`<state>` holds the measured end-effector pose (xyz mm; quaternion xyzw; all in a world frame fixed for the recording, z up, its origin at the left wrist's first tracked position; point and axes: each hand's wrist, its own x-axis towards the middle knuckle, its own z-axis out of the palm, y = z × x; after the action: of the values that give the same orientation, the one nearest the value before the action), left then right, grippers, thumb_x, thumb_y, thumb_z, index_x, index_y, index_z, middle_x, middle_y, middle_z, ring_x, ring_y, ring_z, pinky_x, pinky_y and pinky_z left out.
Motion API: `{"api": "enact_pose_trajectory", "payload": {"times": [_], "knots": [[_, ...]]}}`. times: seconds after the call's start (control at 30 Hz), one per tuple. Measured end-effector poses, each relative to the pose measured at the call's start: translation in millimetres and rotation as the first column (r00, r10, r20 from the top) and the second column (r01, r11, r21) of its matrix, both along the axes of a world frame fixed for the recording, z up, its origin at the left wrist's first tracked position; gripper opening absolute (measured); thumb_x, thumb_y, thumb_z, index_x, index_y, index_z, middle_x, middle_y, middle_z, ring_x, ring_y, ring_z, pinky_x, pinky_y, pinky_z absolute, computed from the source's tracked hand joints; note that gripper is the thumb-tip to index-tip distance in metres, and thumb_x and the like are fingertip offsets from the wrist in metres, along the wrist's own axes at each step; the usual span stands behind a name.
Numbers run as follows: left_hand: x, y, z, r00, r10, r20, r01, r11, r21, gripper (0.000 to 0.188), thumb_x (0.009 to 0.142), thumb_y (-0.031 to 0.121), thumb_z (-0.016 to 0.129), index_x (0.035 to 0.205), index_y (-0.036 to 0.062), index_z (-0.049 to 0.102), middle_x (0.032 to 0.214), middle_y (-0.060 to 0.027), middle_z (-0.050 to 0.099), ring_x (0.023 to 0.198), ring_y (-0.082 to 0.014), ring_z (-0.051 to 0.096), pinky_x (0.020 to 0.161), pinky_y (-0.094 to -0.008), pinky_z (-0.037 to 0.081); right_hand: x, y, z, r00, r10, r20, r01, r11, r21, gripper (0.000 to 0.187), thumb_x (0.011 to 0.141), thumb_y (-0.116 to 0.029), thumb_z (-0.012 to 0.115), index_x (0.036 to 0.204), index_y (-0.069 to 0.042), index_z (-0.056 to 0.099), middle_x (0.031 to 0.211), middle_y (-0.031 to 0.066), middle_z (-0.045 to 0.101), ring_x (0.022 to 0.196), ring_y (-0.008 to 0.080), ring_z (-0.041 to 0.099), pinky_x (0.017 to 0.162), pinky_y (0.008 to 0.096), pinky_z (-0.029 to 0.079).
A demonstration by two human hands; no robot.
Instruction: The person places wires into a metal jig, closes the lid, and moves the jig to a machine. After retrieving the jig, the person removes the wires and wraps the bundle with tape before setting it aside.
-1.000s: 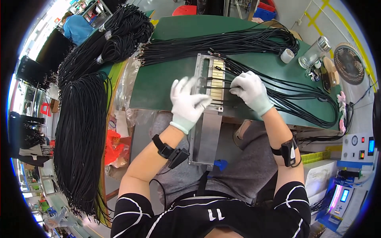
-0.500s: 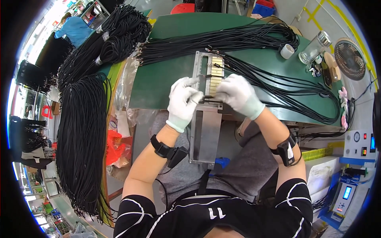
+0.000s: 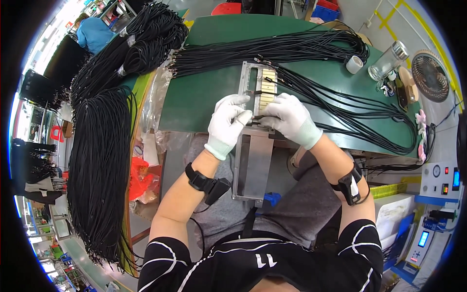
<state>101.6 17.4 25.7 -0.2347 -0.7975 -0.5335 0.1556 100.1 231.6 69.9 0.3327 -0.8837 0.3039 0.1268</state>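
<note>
My left hand (image 3: 226, 122), in a white glove, is closed at the left edge of a metal fixture (image 3: 247, 73). Opposite it, my right hand (image 3: 290, 118), also gloved, pinches over the fixture's right side. Between their fingertips runs a short dark stretch of black cable (image 3: 256, 119); the fingers hide its ends. Cream-coloured blocks (image 3: 267, 86) line the fixture in a row, with another black cable (image 3: 262, 92) lying across them. The fixture's lower metal plate (image 3: 255, 163) reaches past the table edge above my lap.
Black cables (image 3: 335, 100) fan out to the right on the green table (image 3: 204, 104); a long bundle (image 3: 272, 47) lies behind. Thick cable bundles (image 3: 99, 165) hang at the left. A tape roll (image 3: 353, 63), glass bottle (image 3: 389, 59) and fan (image 3: 430, 77) stand at the right.
My right hand's fingers have settled from a blur into a clear pinch. Both hands stay at nearly the same place on the fixture. The view has shifted slightly.
</note>
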Motion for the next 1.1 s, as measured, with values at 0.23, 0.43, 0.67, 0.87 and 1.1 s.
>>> {"api": "enact_pose_trajectory", "payload": {"times": [0.23, 0.43, 0.67, 0.87, 1.1], "knots": [[-1, -4, 2, 1.0, -0.011, -0.003, 0.011, 0.999, -0.047, 0.013, 0.086, 0.011, 0.071, 0.079, 0.0018, 0.068, 0.116, -0.0114, 0.069, 0.119, -0.0275, 0.055, 0.098, -0.0378, 0.046, 4, -10, -2, 0.989, -0.037, -0.146, 0.049, 0.995, 0.084, 0.023, 0.076, -0.024, 0.078, 0.09, -0.008, 0.072, 0.083, 0.0072, 0.067, 0.083, 0.0282, 0.061, 0.076, 0.0389, 0.049], [-4, -9, -3, 0.986, 0.113, 0.122, -0.132, 0.979, 0.154, 0.011, 0.086, 0.012, 0.072, 0.082, 0.0023, 0.069, 0.116, -0.0115, 0.068, 0.117, -0.0258, 0.057, 0.099, -0.0365, 0.046, -10, 33, 2, 0.908, -0.028, 0.418, 0.105, 0.981, -0.162, 0.019, 0.08, -0.02, 0.074, 0.092, -0.006, 0.072, 0.085, 0.0115, 0.069, 0.09, 0.0316, 0.064, 0.08, 0.0417, 0.051], [-6, -15, -4, 0.976, 0.208, -0.059, -0.21, 0.977, -0.042, 0.008, 0.088, 0.012, 0.071, 0.089, 0.004, 0.071, 0.115, -0.0111, 0.068, 0.113, -0.0249, 0.06, 0.101, -0.0361, 0.044, -6, 27, -4, 0.921, -0.003, 0.389, 0.069, 0.986, -0.154, 0.016, 0.078, -0.015, 0.076, 0.091, -0.006, 0.072, 0.084, 0.0074, 0.068, 0.084, 0.0296, 0.062, 0.078, 0.0391, 0.05], [-8, -12, 2, 0.965, 0.256, -0.05, -0.261, 0.94, -0.218, 0.014, 0.089, 0.021, 0.068, 0.094, 0.0088, 0.073, 0.11, -0.0104, 0.071, 0.111, -0.0291, 0.061, 0.102, -0.0418, 0.043, -5, 29, 3, 0.993, -0.115, -0.023, 0.117, 0.985, 0.126, 0.008, 0.075, -0.013, 0.074, 0.078, -0.01, 0.067, 0.077, 0.0044, 0.064, 0.082, 0.0273, 0.058, 0.077, 0.0391, 0.046], [-11, -12, -6, 0.973, 0.229, -0.035, -0.23, 0.939, -0.256, 0.015, 0.092, 0.023, 0.063, 0.097, 0.0127, 0.073, 0.105, -0.0066, 0.072, 0.108, -0.0291, 0.062, 0.108, -0.047, 0.037, -3, 28, 2, 0.982, -0.153, -0.111, 0.169, 0.974, 0.15, 0.009, 0.075, -0.015, 0.074, 0.078, -0.012, 0.066, 0.076, 0.0032, 0.062, 0.085, 0.0265, 0.058, 0.077, 0.0391, 0.045]]}}
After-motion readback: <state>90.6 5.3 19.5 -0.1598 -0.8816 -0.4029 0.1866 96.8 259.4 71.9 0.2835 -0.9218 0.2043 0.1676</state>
